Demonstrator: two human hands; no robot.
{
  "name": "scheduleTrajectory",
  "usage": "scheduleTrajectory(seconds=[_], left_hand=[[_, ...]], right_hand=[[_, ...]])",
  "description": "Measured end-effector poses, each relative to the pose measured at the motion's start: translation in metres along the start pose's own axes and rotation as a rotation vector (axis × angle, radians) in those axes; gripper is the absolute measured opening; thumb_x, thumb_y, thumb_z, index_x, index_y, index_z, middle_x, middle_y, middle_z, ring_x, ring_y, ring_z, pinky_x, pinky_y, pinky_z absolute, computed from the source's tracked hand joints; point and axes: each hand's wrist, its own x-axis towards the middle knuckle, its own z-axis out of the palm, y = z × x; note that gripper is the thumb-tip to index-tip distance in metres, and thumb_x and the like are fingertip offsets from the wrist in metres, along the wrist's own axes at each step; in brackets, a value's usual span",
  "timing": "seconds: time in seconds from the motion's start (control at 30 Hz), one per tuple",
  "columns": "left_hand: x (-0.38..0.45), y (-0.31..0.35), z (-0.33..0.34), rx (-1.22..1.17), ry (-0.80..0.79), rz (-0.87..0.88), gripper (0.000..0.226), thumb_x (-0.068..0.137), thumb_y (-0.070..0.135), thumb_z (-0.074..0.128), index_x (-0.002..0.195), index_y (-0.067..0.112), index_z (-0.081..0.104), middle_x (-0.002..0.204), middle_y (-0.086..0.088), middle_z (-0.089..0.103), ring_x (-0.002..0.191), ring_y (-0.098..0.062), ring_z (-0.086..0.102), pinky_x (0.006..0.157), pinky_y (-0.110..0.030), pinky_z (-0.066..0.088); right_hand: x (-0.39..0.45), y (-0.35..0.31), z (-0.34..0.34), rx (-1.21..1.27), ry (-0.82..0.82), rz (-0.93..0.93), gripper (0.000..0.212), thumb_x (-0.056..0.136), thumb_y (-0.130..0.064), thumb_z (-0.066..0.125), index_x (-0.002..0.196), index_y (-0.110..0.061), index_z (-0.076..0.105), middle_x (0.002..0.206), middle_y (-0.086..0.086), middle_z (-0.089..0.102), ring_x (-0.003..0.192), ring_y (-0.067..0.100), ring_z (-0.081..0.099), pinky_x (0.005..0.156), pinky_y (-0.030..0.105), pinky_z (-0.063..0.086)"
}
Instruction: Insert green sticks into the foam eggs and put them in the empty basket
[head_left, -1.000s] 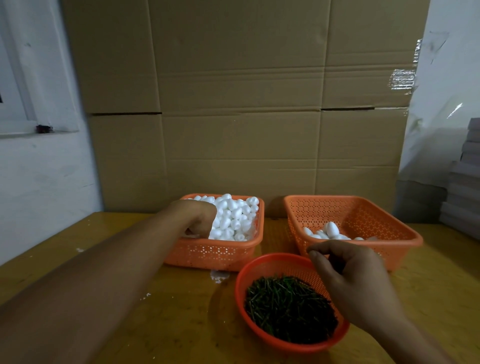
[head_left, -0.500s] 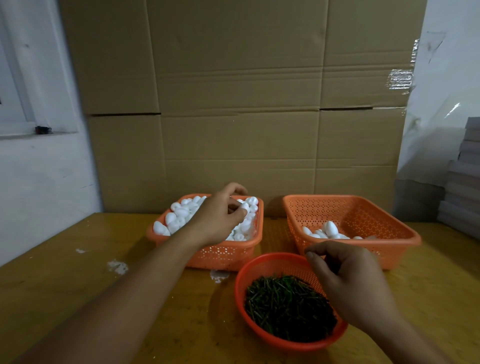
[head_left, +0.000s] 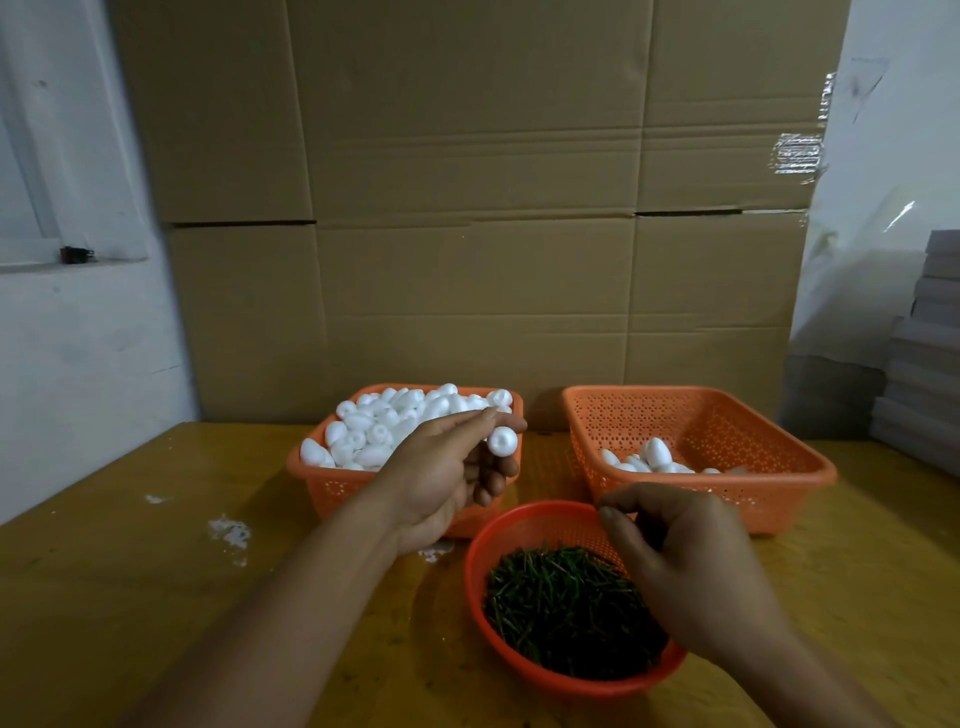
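Wooden surface (head_left: 104, 597), yellow-brown, backed by a wall of flattened cardboard (head_left: 467, 208). Left basket (head_left: 332, 486), orange, perforated, rectangular, heaped with white foam eggs (head_left: 384, 431). Right basket (head_left: 779, 467), orange, same make, set apart to the right of the first, holding only a few eggs (head_left: 657, 452) along its near-left floor; whether these carry sticks cannot be told. Round orange bowl (head_left: 524, 525), nearest the camera and in front of the gap between the two baskets, filled with short green sticks (head_left: 561, 608). Left hand (head_left: 441, 478), raised in front of the left basket's right end, grip closed on a single foam egg (head_left: 502, 441), pinched between thumb and fingertips, the other fingers curled beneath; this egg is held in the air, clear of the heap. Right hand (head_left: 685, 561), over the right part of the bowl, back toward the camera, fingers curled with thumb and forefinger drawn together; the grip's contents are hidden, so it cannot be told whether a stick is held. White foam crumbs (head_left: 228, 532) scattered on the surface left of the bowl. Stack of grey flat items (head_left: 924, 338) at the far right edge.
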Motion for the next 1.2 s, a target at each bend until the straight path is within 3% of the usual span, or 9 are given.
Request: scheduleTrajectory(seconds=[0.2, 0.4, 0.53, 0.63, 0.77, 0.87, 0.97, 1.1, 1.2], left_hand=[[-0.006, 0.007, 0.0, -0.168, -0.124, -0.097, 0.029, 0.098, 0.013, 0.049, 0.121, 0.009, 0.067, 0.082, -0.01, 0.062, 0.07, -0.018, 0.054, 0.061, -0.026, 0.043], [-0.006, 0.007, -0.001, -0.213, -0.151, -0.131, 0.029, 0.093, 0.014, 0.052, 0.116, 0.001, 0.063, 0.083, -0.009, 0.061, 0.07, -0.016, 0.054, 0.063, -0.026, 0.043], [-0.006, 0.006, -0.003, -0.202, -0.173, -0.118, 0.032, 0.084, 0.018, 0.059, 0.11, 0.0, 0.067, 0.085, -0.009, 0.06, 0.071, -0.015, 0.055, 0.063, -0.026, 0.044], [-0.006, 0.007, -0.004, -0.187, -0.183, -0.109, 0.033, 0.082, 0.018, 0.06, 0.11, 0.002, 0.067, 0.084, -0.008, 0.061, 0.071, -0.015, 0.056, 0.064, -0.027, 0.044], [-0.006, 0.007, -0.001, -0.185, -0.183, -0.072, 0.037, 0.094, 0.01, 0.051, 0.131, 0.012, 0.055, 0.084, -0.012, 0.059, 0.069, -0.02, 0.055, 0.063, -0.031, 0.042], [-0.008, 0.009, 0.0, -0.167, -0.224, -0.025, 0.026, 0.098, 0.011, 0.05, 0.121, 0.019, 0.06, 0.082, -0.011, 0.058, 0.067, -0.02, 0.053, 0.062, -0.031, 0.041], [-0.01, 0.008, 0.003, -0.162, -0.239, 0.002, 0.019, 0.101, 0.02, 0.05, 0.108, 0.016, 0.068, 0.079, -0.007, 0.057, 0.065, -0.017, 0.052, 0.059, -0.026, 0.043], [-0.01, 0.005, 0.004, -0.166, -0.294, 0.042, 0.026, 0.095, 0.013, 0.063, 0.121, 0.01, 0.064, 0.081, -0.005, 0.054, 0.067, -0.016, 0.051, 0.06, -0.025, 0.042], [-0.011, 0.003, 0.004, -0.126, -0.323, 0.096, 0.035, 0.092, 0.003, 0.064, 0.127, 0.006, 0.06, 0.077, 0.0, 0.054, 0.066, -0.015, 0.05, 0.061, -0.026, 0.041]], right_hand=[[-0.001, -0.001, 0.003, 0.005, -0.006, 0.011, 0.01, 0.091, -0.027, 0.069, 0.087, -0.032, 0.076, 0.058, -0.014, 0.066, 0.046, 0.005, 0.057, 0.045, 0.027, 0.041], [-0.004, -0.005, 0.006, -0.018, -0.04, 0.012, 0.009, 0.091, -0.03, 0.068, 0.087, -0.033, 0.076, 0.062, -0.012, 0.068, 0.051, 0.006, 0.06, 0.051, 0.04, 0.053], [-0.004, -0.004, 0.01, -0.028, -0.074, 0.01, 0.008, 0.091, -0.029, 0.069, 0.087, -0.031, 0.076, 0.057, -0.018, 0.064, 0.046, 0.004, 0.057, 0.043, 0.023, 0.039], [-0.006, -0.005, 0.013, -0.027, -0.094, 0.025, 0.007, 0.09, -0.03, 0.07, 0.089, -0.031, 0.077, 0.054, -0.024, 0.06, 0.044, 0.001, 0.053, 0.045, 0.02, 0.034], [-0.007, -0.009, 0.012, -0.048, -0.104, 0.03, 0.007, 0.09, -0.032, 0.069, 0.09, -0.033, 0.076, 0.059, -0.017, 0.065, 0.048, 0.002, 0.057, 0.046, 0.026, 0.043], [-0.006, -0.012, 0.011, -0.084, -0.122, 0.04, 0.007, 0.09, -0.036, 0.068, 0.089, -0.035, 0.075, 0.063, -0.013, 0.068, 0.054, 0.006, 0.06, 0.054, 0.036, 0.052], [-0.006, -0.014, 0.008, -0.216, -0.256, 0.033, 0.012, 0.09, -0.046, 0.063, 0.093, -0.037, 0.071, 0.073, -0.013, 0.07, 0.066, 0.008, 0.064, 0.064, 0.037, 0.055], [-0.003, -0.02, 0.012, -0.396, -0.519, 0.019, 0.038, 0.086, -0.065, 0.057, 0.095, -0.03, 0.07, 0.084, -0.008, 0.069, 0.078, 0.007, 0.064, 0.073, 0.037, 0.058], [0.001, -0.025, 0.019, -0.466, -0.63, 0.021, 0.045, 0.08, -0.067, 0.062, 0.091, -0.024, 0.069, 0.086, -0.006, 0.069, 0.082, 0.012, 0.064, 0.075, 0.038, 0.057]])
